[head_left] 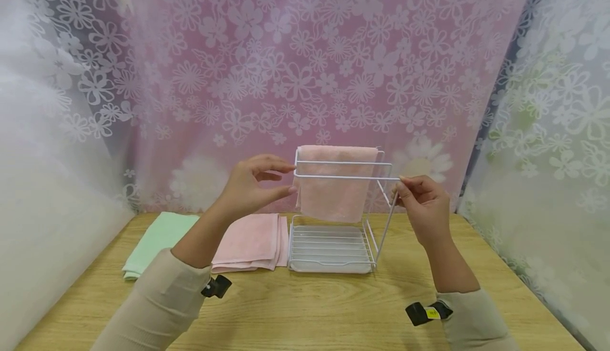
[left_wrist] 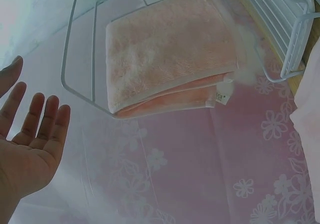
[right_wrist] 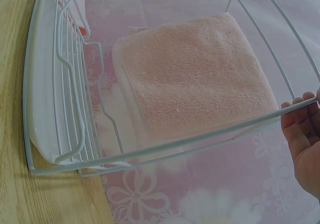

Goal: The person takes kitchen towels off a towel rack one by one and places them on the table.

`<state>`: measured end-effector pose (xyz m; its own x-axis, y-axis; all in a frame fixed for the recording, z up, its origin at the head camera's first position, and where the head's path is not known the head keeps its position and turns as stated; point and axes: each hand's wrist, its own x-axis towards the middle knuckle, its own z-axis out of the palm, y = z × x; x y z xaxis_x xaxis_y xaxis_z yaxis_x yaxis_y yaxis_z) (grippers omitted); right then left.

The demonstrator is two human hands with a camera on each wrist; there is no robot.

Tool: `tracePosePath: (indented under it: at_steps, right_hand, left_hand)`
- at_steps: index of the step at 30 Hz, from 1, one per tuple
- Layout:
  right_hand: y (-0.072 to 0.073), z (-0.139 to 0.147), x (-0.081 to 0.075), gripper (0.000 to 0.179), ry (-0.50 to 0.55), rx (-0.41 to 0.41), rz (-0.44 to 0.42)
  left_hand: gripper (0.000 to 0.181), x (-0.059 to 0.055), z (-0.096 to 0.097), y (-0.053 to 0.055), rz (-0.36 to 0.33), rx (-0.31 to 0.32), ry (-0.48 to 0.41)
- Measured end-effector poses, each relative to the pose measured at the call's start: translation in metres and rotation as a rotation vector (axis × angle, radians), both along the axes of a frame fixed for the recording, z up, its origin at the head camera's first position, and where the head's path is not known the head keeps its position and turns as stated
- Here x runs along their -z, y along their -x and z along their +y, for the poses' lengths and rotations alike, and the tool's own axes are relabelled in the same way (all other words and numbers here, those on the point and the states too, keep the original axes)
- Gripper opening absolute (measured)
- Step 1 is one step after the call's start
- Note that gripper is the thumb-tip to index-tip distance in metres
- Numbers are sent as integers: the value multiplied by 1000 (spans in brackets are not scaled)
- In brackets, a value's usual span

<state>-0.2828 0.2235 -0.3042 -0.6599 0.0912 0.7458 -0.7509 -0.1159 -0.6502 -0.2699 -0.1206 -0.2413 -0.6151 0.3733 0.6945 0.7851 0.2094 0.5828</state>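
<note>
A white wire rack [head_left: 343, 177] stands on the table with a folded pink towel [head_left: 333, 197] draped over its rearmost upper bar. My right hand [head_left: 426, 205] pinches the rack's top front corner at the right, fingertips and thumb about the wire. At the upper left end of the rack is my left hand [head_left: 252, 187], thumb and fingers spread apart. In the left wrist view that hand's fingers [left_wrist: 47, 124] are loosely extended and hold nothing. The towel's lower edges and a small white tag [left_wrist: 223, 93] show there too.
A white tray [head_left: 329, 271] sits in the rack's base. Left of it lie a folded pink towel stack [head_left: 248, 240] and a folded green towel [head_left: 159, 240]. Flower-patterned curtains [head_left: 305, 75] enclose the wooden table [head_left: 286, 314] at the back and sides.
</note>
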Motion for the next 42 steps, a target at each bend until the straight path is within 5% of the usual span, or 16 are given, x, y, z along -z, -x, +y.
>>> tracePosePath:
  at_steps: [13, 21, 28, 42]
  right_hand:
    - [1, -1, 1, 15, -14, 48, -23]
    - [0, -2, 0, 16, -10, 60, -35]
    - [1, -1, 0, 11, -7, 66, -44]
    - [0, -1, 0, 15, 2, 37, -24]
  left_hand:
    - [30, -7, 18, 8, 25, 6, 63]
    - [26, -12, 25, 11, 61, -84, 149]
    - [27, -19, 31, 18, 67, -88, 162]
    - [29, -29, 39, 36, -34, -104, 185]
